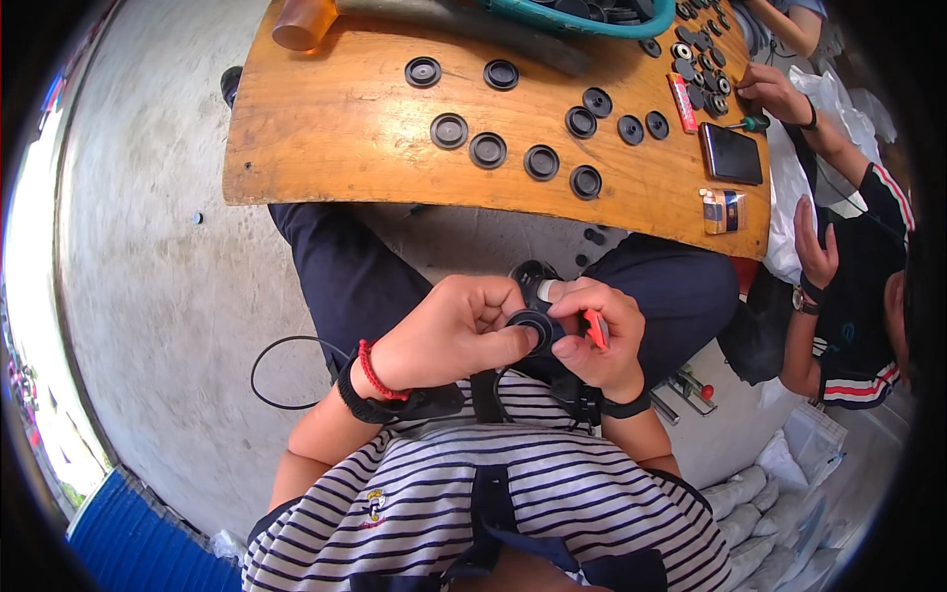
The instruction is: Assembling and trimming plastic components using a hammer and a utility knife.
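Note:
My left hand point(449, 331) is closed on a round black ringed disc point(533, 324), pinching it between thumb and fingers above my lap. Close beside it, my right hand point(597, 335) curls around a small red-handled tool point(596, 330), whose working end I cannot make out. The right fingers are near the disc's right rim; whether they touch it is unclear. On the wooden table point(326, 128) in front of me lie several similar black discs, such as one nearer disc point(586, 182) and one farther disc point(423, 71).
A teal basket point(592, 22) of black parts stands at the table's far side, near an amber cylinder point(304, 24). At the right lie a dark phone point(732, 154), a red packet point(683, 102) and a small pack point(725, 211). A co-worker's hand point(777, 94) reaches over the table's right edge.

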A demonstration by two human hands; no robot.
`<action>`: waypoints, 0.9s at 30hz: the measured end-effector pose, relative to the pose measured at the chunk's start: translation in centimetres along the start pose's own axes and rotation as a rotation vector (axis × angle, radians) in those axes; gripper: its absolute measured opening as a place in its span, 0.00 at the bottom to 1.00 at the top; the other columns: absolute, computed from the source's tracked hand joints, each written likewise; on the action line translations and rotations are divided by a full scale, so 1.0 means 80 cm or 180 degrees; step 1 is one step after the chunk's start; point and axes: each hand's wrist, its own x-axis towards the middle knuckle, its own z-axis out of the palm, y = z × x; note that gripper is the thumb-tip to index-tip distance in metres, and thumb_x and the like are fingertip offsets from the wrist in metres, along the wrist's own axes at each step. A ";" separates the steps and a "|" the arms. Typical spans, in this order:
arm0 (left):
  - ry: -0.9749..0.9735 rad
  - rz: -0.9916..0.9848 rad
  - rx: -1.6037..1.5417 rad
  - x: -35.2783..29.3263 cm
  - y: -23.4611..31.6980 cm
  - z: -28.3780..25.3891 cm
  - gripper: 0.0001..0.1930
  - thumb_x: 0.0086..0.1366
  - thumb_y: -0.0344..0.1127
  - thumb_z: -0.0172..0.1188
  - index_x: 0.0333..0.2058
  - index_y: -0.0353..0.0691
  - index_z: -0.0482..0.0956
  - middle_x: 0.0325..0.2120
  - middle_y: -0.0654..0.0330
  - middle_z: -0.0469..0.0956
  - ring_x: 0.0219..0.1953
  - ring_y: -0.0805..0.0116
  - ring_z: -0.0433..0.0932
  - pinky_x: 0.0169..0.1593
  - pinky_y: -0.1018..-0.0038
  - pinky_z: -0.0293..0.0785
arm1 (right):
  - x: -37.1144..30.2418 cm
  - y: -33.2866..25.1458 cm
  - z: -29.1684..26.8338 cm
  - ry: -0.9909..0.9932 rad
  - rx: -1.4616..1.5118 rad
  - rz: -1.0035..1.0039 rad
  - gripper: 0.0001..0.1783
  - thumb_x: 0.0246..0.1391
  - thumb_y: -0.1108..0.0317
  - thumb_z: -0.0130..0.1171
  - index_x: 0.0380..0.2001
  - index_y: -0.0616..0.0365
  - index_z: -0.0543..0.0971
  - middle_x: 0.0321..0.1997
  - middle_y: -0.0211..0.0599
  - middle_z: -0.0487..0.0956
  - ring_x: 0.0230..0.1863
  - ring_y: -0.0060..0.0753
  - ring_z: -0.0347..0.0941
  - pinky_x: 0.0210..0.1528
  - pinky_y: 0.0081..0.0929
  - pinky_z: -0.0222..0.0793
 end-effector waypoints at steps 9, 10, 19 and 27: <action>0.1406 0.0599 0.2304 0.003 -0.004 -0.015 0.09 0.61 0.33 0.64 0.31 0.33 0.76 0.17 0.71 0.67 0.21 0.84 0.61 0.25 0.83 0.60 | 0.017 0.004 0.006 -0.0018 -0.0719 0.0463 0.10 0.39 0.77 0.64 0.29 0.61 0.76 0.24 0.40 0.76 0.23 0.40 0.76 0.26 0.28 0.69; 0.1647 0.0713 0.2291 0.006 0.001 -0.023 0.10 0.61 0.34 0.64 0.31 0.33 0.76 0.16 0.68 0.67 0.20 0.82 0.62 0.24 0.81 0.61 | 0.019 0.006 0.005 -0.0044 -0.0828 0.0467 0.10 0.40 0.77 0.64 0.29 0.61 0.76 0.24 0.41 0.77 0.24 0.40 0.76 0.26 0.28 0.69; 0.2463 0.0226 0.4485 0.054 0.112 -0.120 0.18 0.65 0.46 0.58 0.31 0.33 0.76 0.20 0.55 0.75 0.23 0.62 0.75 0.30 0.67 0.69 | 0.001 0.050 -0.006 0.0253 -0.0265 0.0932 0.09 0.48 0.69 0.62 0.31 0.62 0.76 0.24 0.46 0.76 0.25 0.48 0.76 0.29 0.34 0.70; 0.2161 0.1189 0.5371 0.137 0.140 -0.054 0.14 0.64 0.44 0.58 0.36 0.38 0.75 0.29 0.51 0.76 0.34 0.49 0.77 0.36 0.59 0.72 | -0.003 0.058 -0.008 0.0459 -0.0275 0.0786 0.10 0.48 0.67 0.62 0.33 0.60 0.77 0.29 0.47 0.79 0.32 0.51 0.78 0.34 0.37 0.73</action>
